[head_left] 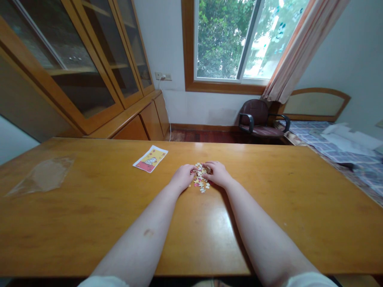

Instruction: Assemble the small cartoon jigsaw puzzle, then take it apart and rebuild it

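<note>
A small heap of jigsaw puzzle pieces, mostly white with some pink and yellow ones, lies on the wooden table. My left hand rests against the heap's left side, its fingers curved and the thumb apart from them. On the opposite side, my right hand arches over the heap's edge with fingers and thumb apart. Both hands cup the pile, and some pieces under the fingertips are hidden. Several loose pieces spread from the heap toward me. Left of my hands lies a picture card with a yellow and pink design.
A clear plastic bag lies flat on the table's left. Beyond the table stand a glass-door cabinet at left, a dark armchair and a bed at right. The table's far edge runs just past the card.
</note>
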`<action>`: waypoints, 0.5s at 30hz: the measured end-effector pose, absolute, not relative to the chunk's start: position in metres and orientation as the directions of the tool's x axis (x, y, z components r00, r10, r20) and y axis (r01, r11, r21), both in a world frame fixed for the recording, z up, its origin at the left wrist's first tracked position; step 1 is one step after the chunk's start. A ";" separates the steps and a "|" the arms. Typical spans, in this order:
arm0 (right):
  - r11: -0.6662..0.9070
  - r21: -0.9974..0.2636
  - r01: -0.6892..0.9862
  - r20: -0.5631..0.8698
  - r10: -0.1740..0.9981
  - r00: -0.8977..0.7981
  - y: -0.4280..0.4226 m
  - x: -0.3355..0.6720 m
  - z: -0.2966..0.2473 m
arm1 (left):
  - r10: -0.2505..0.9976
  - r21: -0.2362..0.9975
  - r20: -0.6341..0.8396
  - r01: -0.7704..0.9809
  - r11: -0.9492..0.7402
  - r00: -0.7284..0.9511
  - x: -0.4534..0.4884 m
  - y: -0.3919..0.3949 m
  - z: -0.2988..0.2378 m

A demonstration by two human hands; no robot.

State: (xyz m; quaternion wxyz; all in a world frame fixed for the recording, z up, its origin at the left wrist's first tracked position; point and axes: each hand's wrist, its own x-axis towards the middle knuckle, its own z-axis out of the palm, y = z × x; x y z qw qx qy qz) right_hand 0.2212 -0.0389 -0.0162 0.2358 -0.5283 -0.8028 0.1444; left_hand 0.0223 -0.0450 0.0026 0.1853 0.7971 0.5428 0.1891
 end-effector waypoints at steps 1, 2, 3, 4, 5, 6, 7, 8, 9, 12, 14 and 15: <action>0.423 -0.479 0.769 0.227 0.906 -0.358 -0.039 0.221 -0.016 | 0.938 0.523 0.108 0.784 -0.334 0.328 0.023 -0.045 0.002; 0.440 -0.490 0.753 0.230 0.898 -0.375 -0.039 0.220 -0.017 | 0.941 0.545 0.119 0.772 -0.328 0.316 0.023 -0.044 0.001; 0.444 -0.512 0.736 0.229 0.896 -0.381 -0.039 0.219 -0.017 | 0.943 0.566 0.130 0.758 -0.323 0.305 0.023 -0.044 0.000; 0.436 -0.539 0.721 0.223 0.899 -0.377 -0.038 0.218 -0.018 | 0.945 0.586 0.144 0.744 -0.322 0.295 0.023 -0.044 0.000; 0.419 -0.569 0.707 0.215 0.906 -0.364 -0.038 0.218 -0.019 | 0.945 0.604 0.158 0.730 -0.321 0.285 0.023 -0.043 -0.001; 0.396 -0.599 0.696 0.207 0.916 -0.343 -0.037 0.217 -0.020 | 0.946 0.619 0.174 0.717 -0.321 0.274 0.023 -0.043 -0.001; 0.373 -0.626 0.685 0.203 0.926 -0.319 -0.037 0.217 -0.020 | 0.946 0.631 0.190 0.705 -0.323 0.264 0.022 -0.043 -0.001; 0.355 -0.648 0.674 0.205 0.933 -0.295 -0.037 0.216 -0.021 | 0.945 0.641 0.207 0.694 -0.326 0.253 0.021 -0.043 -0.001; 0.343 -0.666 0.663 0.212 0.939 -0.272 -0.036 0.216 -0.021 | 0.943 0.649 0.223 0.685 -0.331 0.245 0.021 -0.043 0.000; 0.319 -0.712 0.626 0.243 0.948 -0.206 -0.036 0.216 -0.021 | 0.937 0.673 0.262 0.652 -0.348 0.230 0.019 -0.043 0.002; 0.306 -0.739 0.600 0.253 0.952 -0.173 -0.036 0.216 -0.021 | 0.937 0.693 0.279 0.631 -0.348 0.211 0.018 -0.043 0.002; 0.299 -0.753 0.587 0.252 0.954 -0.163 -0.036 0.216 -0.022 | 0.937 0.704 0.286 0.621 -0.346 0.199 0.018 -0.043 0.002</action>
